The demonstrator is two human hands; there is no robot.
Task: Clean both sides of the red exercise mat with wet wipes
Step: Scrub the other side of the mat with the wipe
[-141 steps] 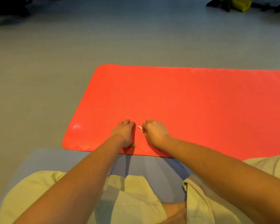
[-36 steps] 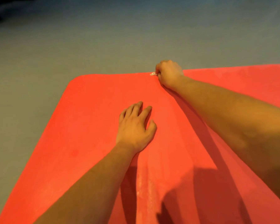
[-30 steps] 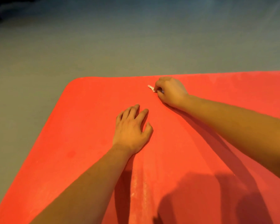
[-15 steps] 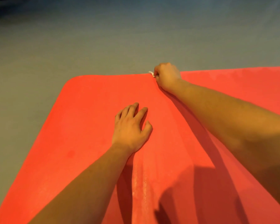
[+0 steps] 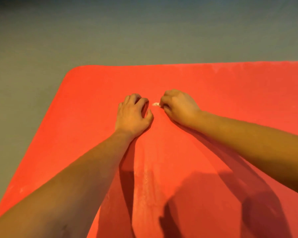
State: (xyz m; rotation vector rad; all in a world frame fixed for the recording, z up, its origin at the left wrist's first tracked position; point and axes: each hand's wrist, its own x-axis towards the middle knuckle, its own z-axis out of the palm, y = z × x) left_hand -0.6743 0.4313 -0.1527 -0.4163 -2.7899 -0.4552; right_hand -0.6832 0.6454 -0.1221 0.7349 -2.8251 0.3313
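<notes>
1. The flat red foam exercise mat point(image 5: 213, 93) is lying spread on the grey floor point(image 5: 110, 40), its rounded far-left corner in view.
2. The right hand point(image 5: 179, 107) is clenching a small crumpled white wet wipe point(image 5: 156, 104), with only a scrap poking out at the left of the fist.
3. Half a second ago that fist was at the mat's far edge; now it is drawing back nearer, just beside the left hand point(image 5: 133, 117).
4. The left hand is bracing on the mat, holding nothing, its formerly flat fingers now loosely bent.
5. This looks like one wiping stroke returning; this face is probably still being worked, with flipping yet to come.
</notes>
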